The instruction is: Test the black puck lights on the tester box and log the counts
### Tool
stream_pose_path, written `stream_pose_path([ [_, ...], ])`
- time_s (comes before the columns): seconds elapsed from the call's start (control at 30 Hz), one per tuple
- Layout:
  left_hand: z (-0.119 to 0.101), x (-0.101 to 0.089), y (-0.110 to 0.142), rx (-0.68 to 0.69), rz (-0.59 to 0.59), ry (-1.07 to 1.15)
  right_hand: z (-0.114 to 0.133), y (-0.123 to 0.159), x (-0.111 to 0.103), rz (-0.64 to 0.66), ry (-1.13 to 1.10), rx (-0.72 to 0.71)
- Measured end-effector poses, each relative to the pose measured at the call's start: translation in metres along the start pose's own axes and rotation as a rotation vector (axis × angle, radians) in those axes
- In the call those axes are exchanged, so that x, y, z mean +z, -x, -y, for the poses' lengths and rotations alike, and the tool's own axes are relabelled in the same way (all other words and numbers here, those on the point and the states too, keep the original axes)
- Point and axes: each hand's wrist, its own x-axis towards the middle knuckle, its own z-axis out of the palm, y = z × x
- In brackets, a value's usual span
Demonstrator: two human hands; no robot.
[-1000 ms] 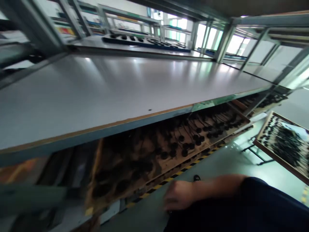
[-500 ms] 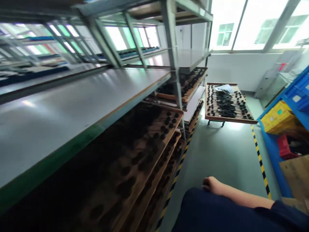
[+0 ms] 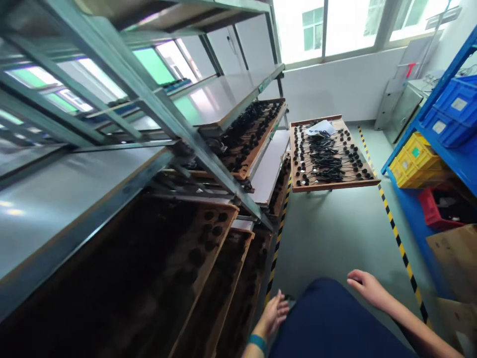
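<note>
My left hand [image 3: 275, 314], with a teal band at the wrist, hangs low beside the rack, its fingers apart and nothing in it. The nearest things to it are the stacked wooden trays [image 3: 238, 248] on the lower shelves, which hold dark round parts with cords. On the other side of my dark blue clothing [image 3: 331, 323], my right hand [image 3: 367, 288] is held over the floor, fingers loosely bent, thumb apart and empty. Ahead in the aisle stands a wooden tray [image 3: 335, 187] on a support, with rows of black round-headed corded parts [image 3: 326, 156] and a white paper [image 3: 320, 128] on top.
A metal rack [image 3: 219, 174] with bare shelf boards runs along the left. On the right, a blue shelf [image 3: 406, 219] carries blue bins [image 3: 456, 107], a yellow crate [image 3: 413, 159] and a red bin [image 3: 432, 209]; cardboard boxes [image 3: 452, 253] lie below. Yellow-black tape [image 3: 397, 236] edges the aisle.
The view has moved forward and turned, so the rack's upright and the tray ahead sit further left. My left hand has come into view, and my right hand has swung outward to the right.
</note>
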Motion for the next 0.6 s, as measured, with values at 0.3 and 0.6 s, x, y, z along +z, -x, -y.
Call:
stream_pose_path([
  [0.3,-0.194,0.155,0.008,0.298,0.686,0.289,0.201,-0.058,-0.062,0.181,-0.011,-0.436],
  [0.6,-0.319,0.246,0.019,0.34,0.845,0.306,0.331,-0.14,-0.114,0.208,0.441,-0.743],
])
